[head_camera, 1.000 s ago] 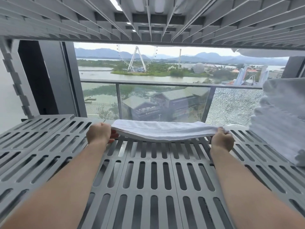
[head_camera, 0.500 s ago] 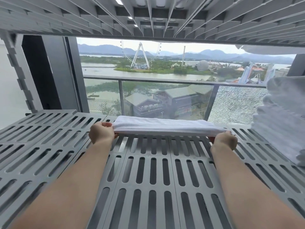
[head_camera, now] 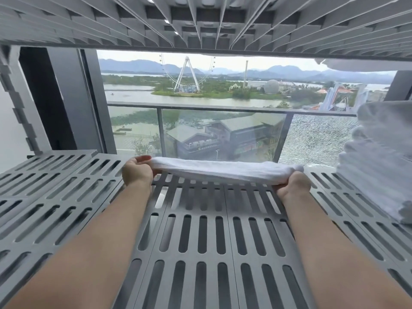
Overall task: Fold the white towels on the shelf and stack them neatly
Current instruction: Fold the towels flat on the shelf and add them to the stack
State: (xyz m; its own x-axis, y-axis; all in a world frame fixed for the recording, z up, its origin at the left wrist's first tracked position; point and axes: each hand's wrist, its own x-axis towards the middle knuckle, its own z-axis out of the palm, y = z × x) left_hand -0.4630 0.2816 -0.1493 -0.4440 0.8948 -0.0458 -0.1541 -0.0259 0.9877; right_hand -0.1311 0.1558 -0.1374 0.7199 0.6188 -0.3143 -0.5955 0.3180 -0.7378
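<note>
A white towel (head_camera: 223,170), folded into a long narrow strip, hangs stretched between my two hands just above the far part of the grey slatted shelf (head_camera: 211,241). My left hand (head_camera: 137,171) grips its left end and my right hand (head_camera: 293,186) grips its right end. The towel sags slightly in the middle and casts a shadow on the slats. A stack of folded white towels (head_camera: 379,166) stands on the shelf at the right edge of the view, partly cut off.
Another slatted shelf (head_camera: 200,23) runs close overhead. A grey upright post (head_camera: 20,103) rises at the far left. Behind the shelf are a window and a glass balcony railing (head_camera: 223,108). Bare slats lie left of my arms.
Both hands have lifted the towel a little off the shelf and kept it stretched. My left hand has turned so its fingers wrap the towel's end.
</note>
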